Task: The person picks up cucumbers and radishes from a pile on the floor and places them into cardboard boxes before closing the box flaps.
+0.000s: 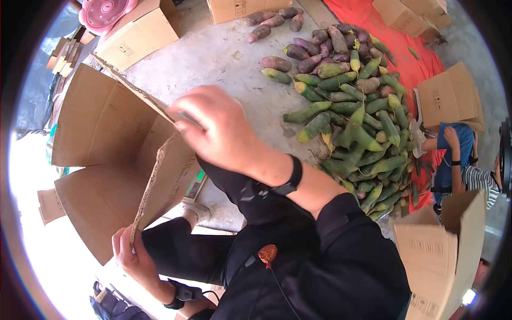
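An open cardboard box [101,117] stands in front of me, its flaps raised and its inside dark. Low on the left, my left hand [128,255] pinches the edge of one flap between thumb and fingers. My right hand [213,122] is smeared by motion at the upper flap edge, with its fingers bent; whether it grips the cardboard cannot be made out. A black band circles the right wrist, and a dark device is strapped to the left. Beside the box, near my knee, a green-lit display [200,175] shows on a partly hidden device.
A large heap of green radish-like vegetables [368,133] lies on the floor to the right, with purplish ones [309,50] at its top. Red sheeting [357,13] runs behind it. More cardboard boxes [426,256] stand around. Another person [458,165] sits at the far right.
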`<state>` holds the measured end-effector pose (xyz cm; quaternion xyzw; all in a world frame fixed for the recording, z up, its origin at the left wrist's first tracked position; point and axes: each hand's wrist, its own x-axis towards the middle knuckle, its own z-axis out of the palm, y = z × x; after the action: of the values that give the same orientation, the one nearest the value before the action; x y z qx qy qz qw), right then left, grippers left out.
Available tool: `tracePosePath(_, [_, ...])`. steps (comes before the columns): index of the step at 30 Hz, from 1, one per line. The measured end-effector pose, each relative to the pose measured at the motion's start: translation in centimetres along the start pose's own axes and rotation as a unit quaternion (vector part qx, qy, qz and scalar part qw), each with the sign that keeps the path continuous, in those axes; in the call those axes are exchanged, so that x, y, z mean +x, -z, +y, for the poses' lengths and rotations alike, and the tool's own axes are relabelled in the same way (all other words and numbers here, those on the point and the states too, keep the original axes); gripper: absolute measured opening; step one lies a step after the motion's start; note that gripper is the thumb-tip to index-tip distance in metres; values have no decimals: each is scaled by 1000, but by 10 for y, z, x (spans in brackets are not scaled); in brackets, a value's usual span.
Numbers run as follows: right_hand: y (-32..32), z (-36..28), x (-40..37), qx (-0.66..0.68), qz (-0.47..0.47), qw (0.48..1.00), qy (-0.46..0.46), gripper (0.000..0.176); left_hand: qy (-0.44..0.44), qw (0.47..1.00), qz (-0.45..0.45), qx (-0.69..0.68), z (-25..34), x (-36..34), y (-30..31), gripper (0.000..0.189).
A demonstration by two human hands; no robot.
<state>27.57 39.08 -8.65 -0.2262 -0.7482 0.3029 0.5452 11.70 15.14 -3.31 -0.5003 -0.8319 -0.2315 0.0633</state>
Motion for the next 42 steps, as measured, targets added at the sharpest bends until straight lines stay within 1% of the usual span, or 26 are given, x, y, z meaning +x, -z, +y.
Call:
tracePosePath(3, [30, 65, -44, -160, -30, 983, -81, 22, -8, 1000, 6, 15, -4, 1, 1, 11])
tracePosePath(4, [47, 93, -67, -235, -103, 957, -132, 26, -16, 1000, 9, 20, -5, 1, 0, 10])
tracePosePath(5, [66, 118, -95, -295, -143, 930, -165, 28, -15, 1000, 7, 19, -6, 1, 0, 10])
tracePosePath(6, [84, 141, -122, -335, -187, 890, -247, 31, -23, 1000, 9, 16, -7, 1, -1, 10])
tracePosePath(7, [103, 168, -153, -427, -193, 853, -230, 28, -30, 999, 9, 14, -7, 0, 0, 10])
tracePosePath(8, [123, 169, -172, -459, -207, 818, -279, 29, -29, 999, 10, 24, -8, 0, 0, 9])
tracePosePath(9, [142, 186, -208, -506, -223, 768, -323, 31, -26, 999, 8, 26, -7, 1, 0, 9])
tracePosePath(10, [161, 190, -234, -512, -288, 698, -410, 34, -28, 998, 5, 47, -7, 1, 2, 9])
tracePosePath(11, [175, 192, -263, -525, -302, 665, -438, 39, -32, 997, 0, 68, -6, 2, 3, 8])
tracePosePath(12, [185, 183, -276, -515, -347, 608, -495, 56, -42, 995, 2, 93, -3, 3, 4, 7])
tracePosePath(13, [190, 176, -288, -507, -383, 567, -524, 60, -39, 994, -3, 98, -2, 3, 4, 7])
tracePosePath(16, [187, 164, -318, -494, -410, 562, -522, 62, -27, 995, -2, 99, -3, 3, 2, 8])
tracePosePath(18, [176, 162, -331, -493, -417, 572, -505, 60, -43, 997, 12, 70, -6, 3, 0, 8])
tracePosePath(23, [163, 170, -328, -474, -414, 583, -514, 55, -18, 998, 0, 53, -4, 4, 0, 10])
tracePosePath(26, [173, 178, -333, -519, -415, 568, -485, 49, -12, 999, -6, 49, -5, 4, -1, 11])
tracePosePath(28, [186, 171, -323, -559, -408, 579, -431, 42, -13, 999, -6, 52, -7, 4, -1, 11])
tracePosePath(29, [194, 171, -325, -558, -408, 579, -432, 42, -14, 998, -5, 56, -7, 4, -1, 11])
tracePosePath(31, [213, 170, -330, -637, -360, 546, -408, 32, -14, 998, -4, 59, -9, 3, 0, 12])
tracePosePath(32, [223, 170, -331, -637, -360, 546, -408, 32, -12, 998, -6, 56, -11, 3, 0, 12])
tracePosePath(34, [243, 167, -332, -675, -308, 535, -404, 33, -9, 998, -9, 53, -11, 3, 0, 13])
tracePosePath(35, [251, 166, -331, -675, -308, 535, -404, 33, -16, 998, -8, 56, -10, 4, 0, 13])
tracePosePath(37, [263, 163, -329, -615, -359, 504, -488, 34, -21, 998, -5, 58, -9, 3, 0, 13])
tracePosePath(38, [264, 164, -329, -608, -355, 502, -502, 28, -8, 998, -17, 61, -9, 2, 0, 13])
tracePosePath(39, [265, 166, -333, -608, -356, 504, -500, 28, 6, 997, -29, 65, -9, 1, 1, 13])
tracePosePath(41, [263, 172, -340, -618, -386, 460, -507, 22, -5, 998, -14, 61, -4, 3, -1, 12])
tracePosePath(42, [262, 175, -343, -622, -366, 455, -521, 19, -18, 998, -2, 56, -1, 4, -3, 12])
